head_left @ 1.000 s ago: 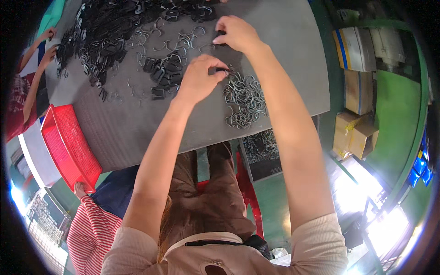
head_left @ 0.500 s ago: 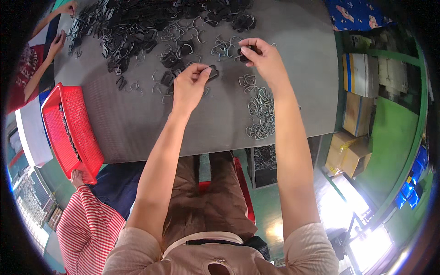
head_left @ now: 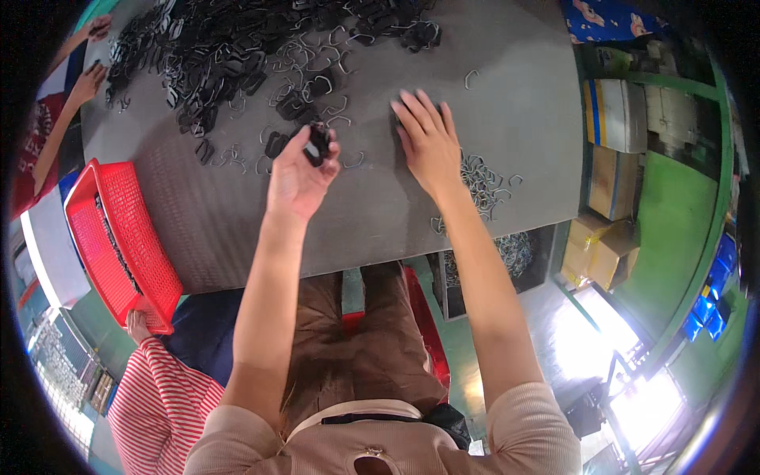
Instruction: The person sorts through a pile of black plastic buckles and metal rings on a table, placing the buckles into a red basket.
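Observation:
My left hand [head_left: 299, 178], palm turned up, has its fingers curled around a small black plastic part [head_left: 316, 146] with a shiny patch. Some of what lies in that hand is hidden by the fingers. My right hand [head_left: 431, 150] is spread over the grey table [head_left: 364, 218] with fingers stretched out and nothing visible in it. Beside its wrist lies a pile of thin bent metal wire hooks [head_left: 483, 186]. Beyond my left hand, more wire hooks mix with black plastic parts [head_left: 229, 63] in a large heap.
Below the table's near edge stands a dark box [head_left: 538, 249] holding metal hooks. A red plastic basket [head_left: 162, 249] sits at left, gripped by a person in striped clothing [head_left: 154, 380]. Another person's hands [head_left: 89, 79] are at the far left edge. Cardboard boxes [head_left: 606, 249] stand at right.
My right hand has let go of a black part and spread open, moving nearer. My left hand has turned palm up. The hook cluster near my right fingers is gone; the near pile has shifted.

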Demonstrator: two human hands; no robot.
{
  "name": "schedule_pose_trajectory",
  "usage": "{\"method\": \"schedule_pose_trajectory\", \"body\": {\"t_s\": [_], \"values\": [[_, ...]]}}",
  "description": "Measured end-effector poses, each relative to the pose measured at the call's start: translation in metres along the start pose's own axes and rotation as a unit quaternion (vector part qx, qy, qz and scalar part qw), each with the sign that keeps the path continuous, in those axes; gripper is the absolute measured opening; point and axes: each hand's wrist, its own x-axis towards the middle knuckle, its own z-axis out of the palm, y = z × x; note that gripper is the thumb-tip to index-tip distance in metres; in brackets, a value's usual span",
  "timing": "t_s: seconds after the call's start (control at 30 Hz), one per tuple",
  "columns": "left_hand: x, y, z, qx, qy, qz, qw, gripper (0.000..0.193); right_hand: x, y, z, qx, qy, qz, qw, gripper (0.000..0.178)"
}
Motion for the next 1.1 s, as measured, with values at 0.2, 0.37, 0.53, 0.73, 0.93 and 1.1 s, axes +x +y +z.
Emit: {"method": "schedule_pose_trajectory", "body": {"t_s": [0.2, 0.37, 0.53, 0.73, 0.93, 1.1], "values": [[-0.014, 0.018, -0.007, 0.073, 0.006, -0.004, 0.997, 0.021, 0.002, 0.042, -0.028, -0.023, 0.062, 0.102, 0.993, 0.036], [-0.031, 0.033, -0.021, 0.1, -0.002, 0.017, 0.995, 0.02, 0.013, 0.046, -0.009, -0.068, 0.037, 0.107, 0.991, 0.038], [-0.066, 0.068, -0.041, 0.125, 0.042, 0.08, 0.988, 0.021, -0.011, -0.042, 0.0, -0.028, -0.025, 0.062, 0.997, 0.04], [-0.144, 0.191, -0.121, 0.24, 0.129, 0.354, 0.895, 0.026, 0.021, -0.07, 0.038, -0.02, -0.021, -0.008, 1.0, 0.042], [-0.205, 0.307, -0.287, 0.505, 0.453, 0.337, 0.653, 0.028, -0.021, -0.056, 0.014, -0.124, -0.025, 0.085, 0.988, 0.04], [-0.2, 0.311, -0.351, 0.627, 0.505, 0.288, 0.519, 0.037, -0.001, -0.082, 0.026, -0.054, -0.008, 0.052, 0.997, 0.04]]}}
